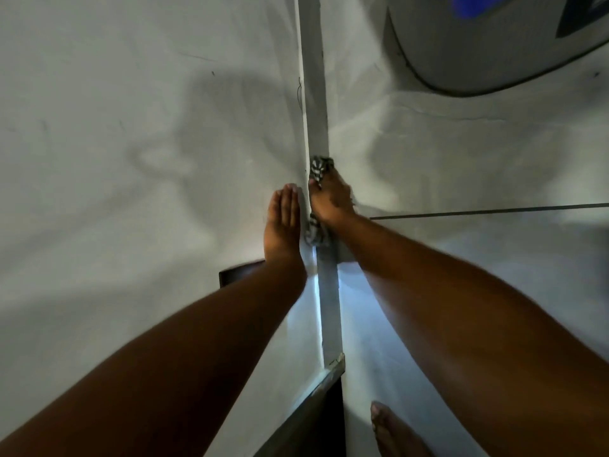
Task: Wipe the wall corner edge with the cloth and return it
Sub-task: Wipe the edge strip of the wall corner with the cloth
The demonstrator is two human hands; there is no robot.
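The wall corner edge (317,103) is a narrow pale strip running from top to bottom between two white walls. My right hand (331,198) presses a black-and-white patterned cloth (318,168) against this strip, about halfway up the view. One end of the cloth shows above my fingers and the other bunches below my wrist. My left hand (282,219) lies flat on the left wall right beside the edge, fingers straight and together, holding nothing.
A dark skirting (309,410) runs along the base of the left wall. A bare foot (392,430) stands on the floor at the bottom right. A dark object (237,273) sticks out behind my left forearm. A grey rounded thing (487,47) hangs at the top right.
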